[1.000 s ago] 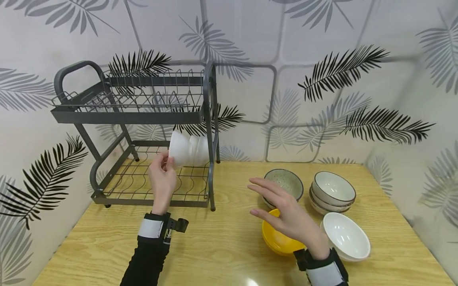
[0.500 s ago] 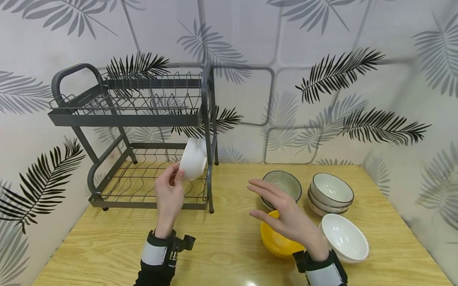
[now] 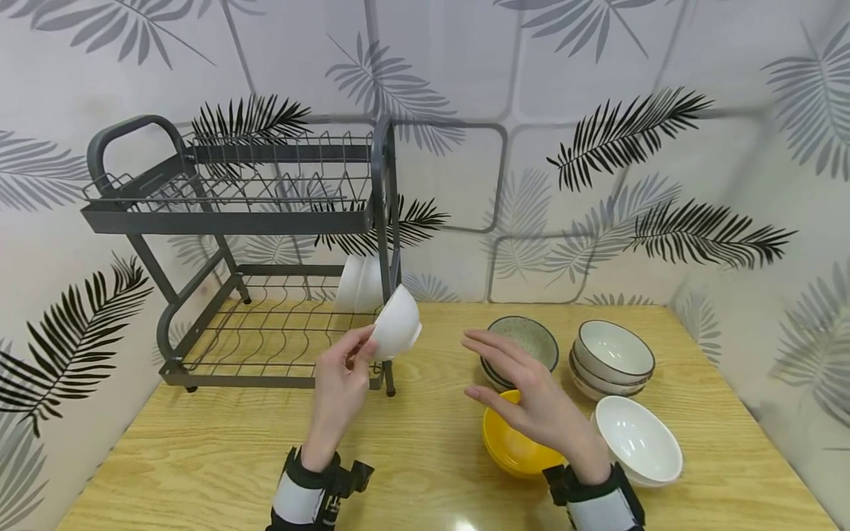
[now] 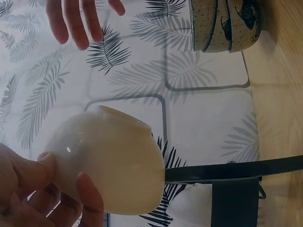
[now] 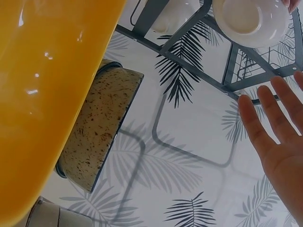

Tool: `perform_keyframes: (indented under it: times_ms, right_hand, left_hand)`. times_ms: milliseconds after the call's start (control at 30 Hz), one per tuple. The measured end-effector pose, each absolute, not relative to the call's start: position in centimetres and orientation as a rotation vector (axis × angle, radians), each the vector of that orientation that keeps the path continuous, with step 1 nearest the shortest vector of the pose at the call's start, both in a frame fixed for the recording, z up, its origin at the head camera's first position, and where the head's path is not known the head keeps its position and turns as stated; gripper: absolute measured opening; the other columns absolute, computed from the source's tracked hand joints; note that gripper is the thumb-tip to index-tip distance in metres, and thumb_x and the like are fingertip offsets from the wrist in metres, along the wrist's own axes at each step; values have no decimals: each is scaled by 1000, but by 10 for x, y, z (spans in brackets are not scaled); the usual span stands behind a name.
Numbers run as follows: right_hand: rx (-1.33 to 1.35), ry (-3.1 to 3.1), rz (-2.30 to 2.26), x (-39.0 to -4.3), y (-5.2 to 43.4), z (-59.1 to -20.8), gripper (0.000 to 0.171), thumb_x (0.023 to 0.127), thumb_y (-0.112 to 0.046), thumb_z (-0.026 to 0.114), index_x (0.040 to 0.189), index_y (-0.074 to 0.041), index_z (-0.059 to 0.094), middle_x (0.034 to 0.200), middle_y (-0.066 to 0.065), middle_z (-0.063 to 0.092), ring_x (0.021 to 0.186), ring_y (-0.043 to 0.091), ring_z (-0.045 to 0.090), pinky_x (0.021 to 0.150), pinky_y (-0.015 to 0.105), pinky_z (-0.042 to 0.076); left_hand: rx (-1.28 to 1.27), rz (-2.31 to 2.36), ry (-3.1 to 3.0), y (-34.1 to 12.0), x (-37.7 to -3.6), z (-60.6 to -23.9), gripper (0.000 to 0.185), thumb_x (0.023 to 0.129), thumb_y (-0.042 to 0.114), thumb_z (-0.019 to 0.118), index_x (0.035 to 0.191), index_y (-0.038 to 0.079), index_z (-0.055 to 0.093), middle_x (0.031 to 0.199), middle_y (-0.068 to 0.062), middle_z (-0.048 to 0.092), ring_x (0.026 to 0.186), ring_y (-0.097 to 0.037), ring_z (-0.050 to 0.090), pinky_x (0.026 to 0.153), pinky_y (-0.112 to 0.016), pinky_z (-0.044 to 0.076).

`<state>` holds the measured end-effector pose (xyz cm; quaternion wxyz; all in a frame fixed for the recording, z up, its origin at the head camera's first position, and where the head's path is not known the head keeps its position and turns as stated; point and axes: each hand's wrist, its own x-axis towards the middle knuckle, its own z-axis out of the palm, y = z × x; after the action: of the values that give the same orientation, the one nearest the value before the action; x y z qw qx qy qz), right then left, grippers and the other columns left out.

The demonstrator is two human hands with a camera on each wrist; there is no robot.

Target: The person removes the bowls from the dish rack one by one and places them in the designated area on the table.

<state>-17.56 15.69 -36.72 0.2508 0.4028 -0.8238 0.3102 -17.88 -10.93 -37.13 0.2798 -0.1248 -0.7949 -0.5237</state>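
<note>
My left hand pinches a white bowl by its rim, tilted with its base to the right, in front of the rack's right post. In the left wrist view, thumb and fingers grip that bowl at its edge. Behind it, white bowls stand on edge on the lower tier of the dark dish rack. My right hand hovers over the yellow bowl, fingers extended and holding nothing. The right wrist view shows its spread fingers and palm.
Right of the rack, a speckled bowl stack stands behind the yellow bowl. Cream dark-rimmed bowls are stacked farther right, and a white bowl sits in front of them. The wooden table meets a leaf-patterned wall.
My left hand has drawn the white bowl out of the rack's lower tier, rightward and toward me. The right hand has stayed nearly still.
</note>
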Motion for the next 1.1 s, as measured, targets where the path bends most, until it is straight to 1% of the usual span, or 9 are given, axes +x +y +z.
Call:
perform_keyframes:
  times_ms: [133,233,333,533,667,767,833,967,1100]
  right_hand:
    - [1095,-2242,864,-176,157,-367,61,85,-11,80,141,-8,56,145,13,57,134,29,54,116,30,42]
    - [1094,-2233,876,-175,158,-368,60,85,-10,80,140,-7,57,145,14,56,134,30,54,116,26,41]
    - [1095,-2218,882,-175,158,-368,59,85,-9,79,140,-6,57,145,15,56,133,30,54,116,25,41]
    - [1086,-2196,907,-175,158,-367,60,84,-7,80,140,-6,57,144,15,57,132,30,55,115,21,41]
    - [1066,-2214,929,-174,158,-366,60,84,-6,80,140,-5,57,146,13,56,133,28,54,115,21,41]
    - [1066,-2204,926,-174,158,-366,59,84,-6,80,139,-4,57,145,14,56,132,29,55,115,22,41]
    - [1069,-2195,928,-175,157,-367,60,84,-6,80,139,-4,57,145,14,56,132,29,55,115,21,41]
    - [1079,-2178,932,-175,157,-367,62,85,-7,79,141,-5,56,146,14,56,132,29,55,116,19,39]
    - [1084,-2173,947,-174,157,-366,63,85,-7,79,143,-6,54,148,15,54,133,29,53,117,18,38]
  left_hand:
    - [-398,-1368,-2135,-106,-175,-371,20,96,1,63,114,-4,71,98,-20,74,82,-32,70,63,-20,53]
    - [-443,-1357,-2134,-103,-172,-369,20,96,0,63,113,-3,72,96,-18,74,82,-29,70,63,-20,54]
    - [-490,-1332,-2138,-101,-170,-368,19,94,-2,64,111,-3,73,96,-16,75,79,-23,68,63,-20,53]
    - [-628,-1231,-2151,-95,-169,-370,18,92,-3,66,108,-1,74,84,-10,69,66,-5,50,56,-18,44]
    - [-740,-1174,-2112,-94,-170,-372,20,89,-5,68,108,0,75,80,-7,67,62,0,44,52,-16,41]
    - [-800,-1125,-2081,-95,-171,-374,22,87,-7,70,107,1,75,78,-7,67,61,0,42,52,-15,40]
    - [-833,-1089,-2079,-96,-171,-374,22,86,-7,70,106,1,76,79,-7,68,61,-1,44,53,-15,42]
    - [-902,-984,-2108,-97,-169,-373,23,86,-7,71,105,3,76,83,-4,70,64,-5,53,57,-16,48]
    - [-952,-916,-2145,-96,-167,-372,25,85,-7,72,106,5,76,87,-4,73,65,-7,56,57,-12,47]
